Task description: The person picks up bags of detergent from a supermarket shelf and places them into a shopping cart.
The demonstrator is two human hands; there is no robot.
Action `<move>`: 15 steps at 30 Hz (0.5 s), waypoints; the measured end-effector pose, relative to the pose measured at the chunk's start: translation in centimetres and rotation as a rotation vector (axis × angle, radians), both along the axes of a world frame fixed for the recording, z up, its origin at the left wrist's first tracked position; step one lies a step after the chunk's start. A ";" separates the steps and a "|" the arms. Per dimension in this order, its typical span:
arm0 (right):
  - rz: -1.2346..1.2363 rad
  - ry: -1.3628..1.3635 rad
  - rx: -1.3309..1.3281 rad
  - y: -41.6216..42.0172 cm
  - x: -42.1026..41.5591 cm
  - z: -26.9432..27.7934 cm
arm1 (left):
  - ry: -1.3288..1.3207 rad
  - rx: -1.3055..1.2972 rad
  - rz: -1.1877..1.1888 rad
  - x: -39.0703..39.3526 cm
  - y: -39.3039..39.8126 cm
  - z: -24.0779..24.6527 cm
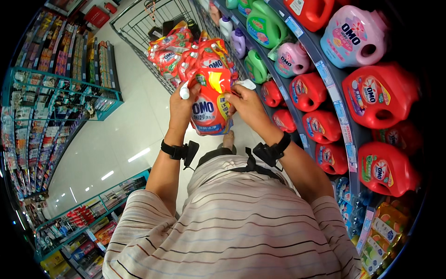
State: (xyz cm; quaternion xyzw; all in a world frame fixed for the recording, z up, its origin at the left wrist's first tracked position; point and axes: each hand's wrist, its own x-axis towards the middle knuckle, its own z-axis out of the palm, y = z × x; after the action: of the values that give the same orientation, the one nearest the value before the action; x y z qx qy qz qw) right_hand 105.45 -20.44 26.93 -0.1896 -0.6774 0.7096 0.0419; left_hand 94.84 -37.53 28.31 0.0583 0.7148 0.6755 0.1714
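Observation:
A red OMO laundry detergent refill pouch (209, 113) hangs upright between my two hands, its printed front facing me. My left hand (183, 106) grips its upper left side, beside a white screw cap (184, 91). On the other side, my right hand (247, 104) pinches the pouch's right edge between thumb and fingers. A small white piece (246, 83) shows above the right knuckles; I cannot tell what it is. Just beyond the pouch, a wire shopping cart (130, 38) holds a pile of similar red pouches (167, 57) with white caps.
Shelves (334, 94) along the right carry red detergent jugs (379, 96), pink jugs (355, 38) and green jugs (266, 24). Teal-framed racks (62, 83) of small packets stand at left. Pale tiled floor (139, 129) lies between. A lower rack (90, 209) stands behind my left side.

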 end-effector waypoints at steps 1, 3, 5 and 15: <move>0.000 0.012 0.012 0.3 -0.9 0.2 | -0.009 0.009 0.020 -0.6 0.2 0.0; -0.006 -0.018 0.050 1.5 -2.6 1.0 | -0.044 0.094 0.053 -1.8 1.2 -0.5; -0.002 -0.040 0.100 2.8 -4.4 1.2 | -0.074 0.157 0.092 -2.8 2.5 -1.7; 0.105 -0.167 0.341 9.1 -11.6 0.4 | -0.308 0.450 0.153 -5.8 8.1 -6.1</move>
State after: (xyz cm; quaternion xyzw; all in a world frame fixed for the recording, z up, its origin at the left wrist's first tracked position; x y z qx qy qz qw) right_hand 93.87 -11.34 27.37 -0.2025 -0.7977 0.5677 -0.0199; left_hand 89.05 -29.46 22.21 -0.0628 0.5146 0.8291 0.2093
